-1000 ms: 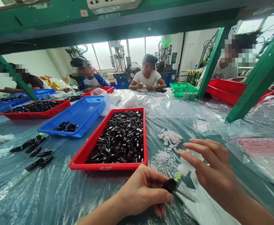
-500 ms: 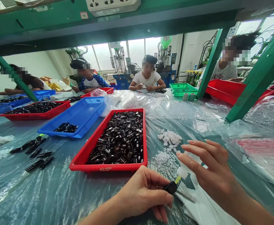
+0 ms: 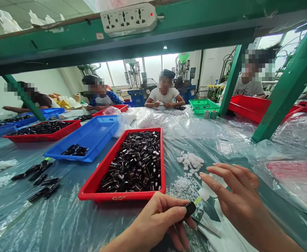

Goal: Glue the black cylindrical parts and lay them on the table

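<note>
Between the thumb and fingers of my left hand (image 3: 161, 220) is a small glossy black plastic piece (image 3: 190, 208). A yellow-green strip (image 3: 197, 200) sticks out of its far end. My right hand (image 3: 241, 197) hovers just to the right, fingers spread and holding nothing. Beneath the hands lie a white cloth (image 3: 230, 232) and a thin metal tool (image 3: 208, 229), partly covered by my left hand. Small white bits (image 3: 182, 185) are heaped beyond the black piece, with larger white pieces (image 3: 191, 160) behind them.
A red tray (image 3: 121, 198) full of black pieces stands ahead of my left hand. Beside it is a blue tray (image 3: 98, 127) with several black pieces. Green posts (image 3: 281, 85) carry a shelf with a power strip (image 3: 128, 19). Several co-workers sit across the plastic-covered table.
The view has tilted up, so the scene sits lower. My left hand has turned the black piece slightly, its strip still pointing away. My right hand keeps its spread pose.
</note>
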### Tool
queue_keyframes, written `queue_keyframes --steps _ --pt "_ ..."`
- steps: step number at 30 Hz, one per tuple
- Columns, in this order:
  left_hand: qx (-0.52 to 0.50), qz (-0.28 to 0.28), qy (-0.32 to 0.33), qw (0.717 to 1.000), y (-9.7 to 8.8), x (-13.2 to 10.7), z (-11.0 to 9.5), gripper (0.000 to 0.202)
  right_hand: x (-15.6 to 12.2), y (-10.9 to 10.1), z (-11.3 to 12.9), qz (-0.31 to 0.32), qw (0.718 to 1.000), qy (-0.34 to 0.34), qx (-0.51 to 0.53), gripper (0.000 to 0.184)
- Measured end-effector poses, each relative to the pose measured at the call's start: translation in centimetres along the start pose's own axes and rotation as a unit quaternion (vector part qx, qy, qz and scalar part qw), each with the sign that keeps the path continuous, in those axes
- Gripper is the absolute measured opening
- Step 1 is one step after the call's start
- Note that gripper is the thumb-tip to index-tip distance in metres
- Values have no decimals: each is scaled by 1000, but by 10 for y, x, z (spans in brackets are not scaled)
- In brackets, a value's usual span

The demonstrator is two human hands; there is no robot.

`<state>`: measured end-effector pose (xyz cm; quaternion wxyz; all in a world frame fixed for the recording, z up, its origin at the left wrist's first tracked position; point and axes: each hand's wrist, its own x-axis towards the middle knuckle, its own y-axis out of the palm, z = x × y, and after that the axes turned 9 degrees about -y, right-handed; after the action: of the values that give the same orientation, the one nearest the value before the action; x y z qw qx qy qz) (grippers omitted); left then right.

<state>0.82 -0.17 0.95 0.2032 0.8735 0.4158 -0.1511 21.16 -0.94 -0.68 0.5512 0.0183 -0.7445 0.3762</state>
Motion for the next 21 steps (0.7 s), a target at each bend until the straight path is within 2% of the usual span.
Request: queue_keyframes --steps 6,11,16,21 --pt "-21 -38 9 999 -2 1 3 36 -3 1 -1 -3 1000 17 -9 37" --pt "-51 -59 51 996 -2 4 11 50 -5 4 -3 -1 1000 2 -3 41" --pt "14 -94 103 990 -1 3 12 32 -2 4 -2 -21 1000 -1 0 39" --pt "94 -136 133 977 1 0 10 29 -6 3 -4 -1 1000 -15 -8 40"
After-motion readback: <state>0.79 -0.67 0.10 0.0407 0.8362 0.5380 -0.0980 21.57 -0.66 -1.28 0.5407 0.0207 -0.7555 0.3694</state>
